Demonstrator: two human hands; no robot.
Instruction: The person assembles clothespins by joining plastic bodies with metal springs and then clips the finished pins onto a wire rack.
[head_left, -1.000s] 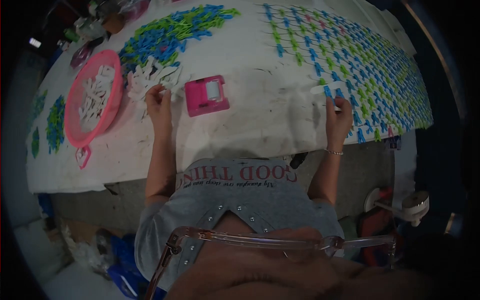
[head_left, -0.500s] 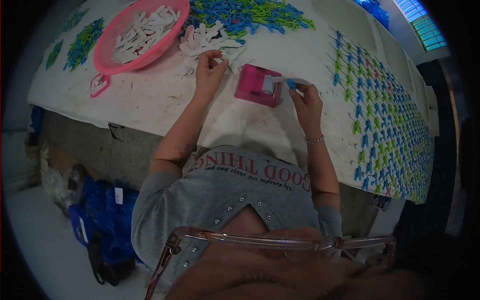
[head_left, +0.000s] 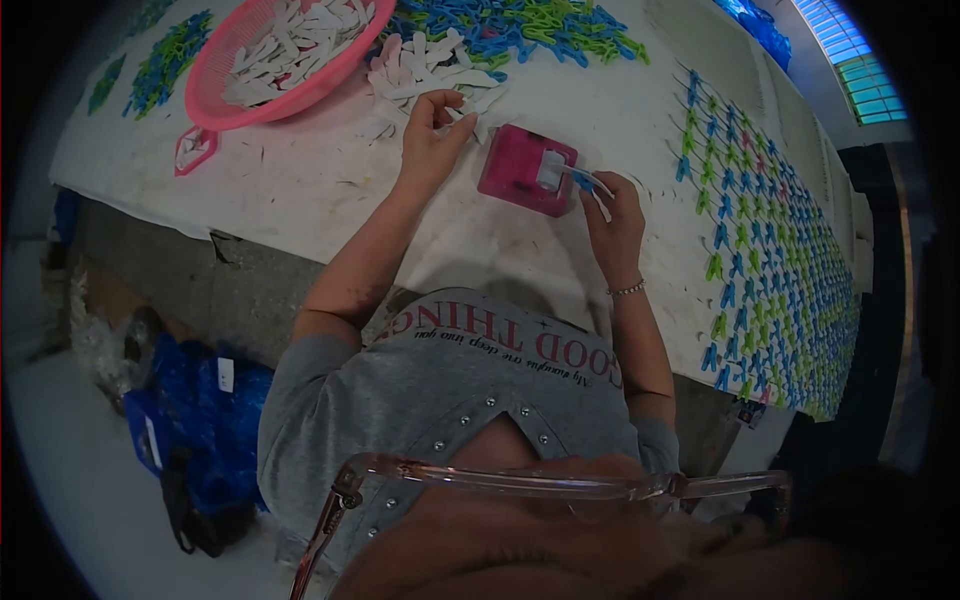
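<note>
My right hand (head_left: 616, 215) pinches a small blue plastic clip (head_left: 586, 182) at the right edge of a pink box (head_left: 514, 178). A thin white strip (head_left: 598, 180) runs from the clip area toward a pale block (head_left: 550, 170) on top of the box. Left of the box, my left hand (head_left: 436, 140) is closed, thumb and index finger nearly together. Whether it holds a strip is too small to make out. Just beyond it lies a heap of white strips (head_left: 420, 72).
A pink basket (head_left: 215, 85) of white strips stands at the back left, with a small pink hexagonal tray (head_left: 207, 150) beside it. Blue and green clips (head_left: 530, 30) are heaped at the back. Rows of clips (head_left: 765, 250) with strips cover the right side of the table (head_left: 300, 215).
The view has shifted slightly. The white strip by my right hand now slopes down toward the fingers instead of reaching out past them. My left hand stays near the strip heap.
</note>
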